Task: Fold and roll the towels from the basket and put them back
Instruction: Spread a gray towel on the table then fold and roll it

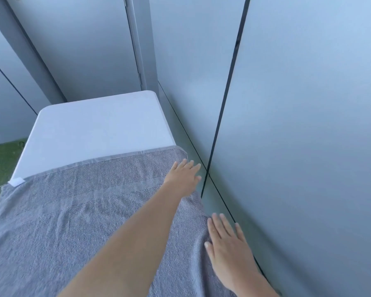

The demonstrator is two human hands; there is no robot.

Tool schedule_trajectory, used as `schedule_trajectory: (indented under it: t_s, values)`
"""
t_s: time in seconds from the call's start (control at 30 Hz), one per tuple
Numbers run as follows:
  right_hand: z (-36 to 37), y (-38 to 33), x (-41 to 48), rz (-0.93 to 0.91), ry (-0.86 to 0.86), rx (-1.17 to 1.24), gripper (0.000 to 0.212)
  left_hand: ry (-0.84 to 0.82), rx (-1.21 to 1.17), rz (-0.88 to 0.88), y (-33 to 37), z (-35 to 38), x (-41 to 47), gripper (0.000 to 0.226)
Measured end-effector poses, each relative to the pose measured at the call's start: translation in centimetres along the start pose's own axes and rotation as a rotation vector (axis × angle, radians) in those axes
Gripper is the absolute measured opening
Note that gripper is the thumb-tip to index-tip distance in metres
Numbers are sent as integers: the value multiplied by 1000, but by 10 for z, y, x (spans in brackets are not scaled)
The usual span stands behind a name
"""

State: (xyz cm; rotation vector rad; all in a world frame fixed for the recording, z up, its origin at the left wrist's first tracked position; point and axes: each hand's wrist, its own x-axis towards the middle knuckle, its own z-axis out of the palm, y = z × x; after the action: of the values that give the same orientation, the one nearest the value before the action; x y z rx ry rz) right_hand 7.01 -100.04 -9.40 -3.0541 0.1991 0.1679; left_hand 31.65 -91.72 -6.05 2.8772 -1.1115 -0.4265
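Note:
A large grey towel (77, 215) lies spread flat over the near part of a white table (99, 129), with a small white label at its far left corner. My left hand (183, 179) reaches across to the towel's far right corner, fingers straight, resting flat on the cloth at the table's right edge. Closer to me, my right hand (227, 247) lies flat with straight fingers on the towel's right edge. Neither hand grips anything. The basket is out of sight.
Pale grey wall panels (298, 125) with dark seams stand close along the table's right side and behind it. Green flooring (0, 161) shows to the left of the table. The far half of the tabletop is bare.

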Motion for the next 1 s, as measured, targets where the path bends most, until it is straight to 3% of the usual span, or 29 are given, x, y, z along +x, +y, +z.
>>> schedule_trajectory:
  t_s: [0.17, 0.5, 0.7, 0.87, 1.0]
  values:
    - [-20, -8, 16, 42, 35, 35, 60, 265, -238, -48, -29, 6, -69, 50]
    - [-26, -56, 66, -111, -34, 147, 81, 261, -166, -588, -214, 72, -310, 68]
    - [-42, -58, 165, -87, -64, -18, 76, 273, -117, -706, -300, 60, -299, 69]
    - [-34, -73, 196, -100, -156, -81, 87, 198, -90, -669, -316, 57, -278, 79]
    - [-17, -82, 198, -74, -93, -53, 85, 211, -120, -689, -325, 72, -282, 87]
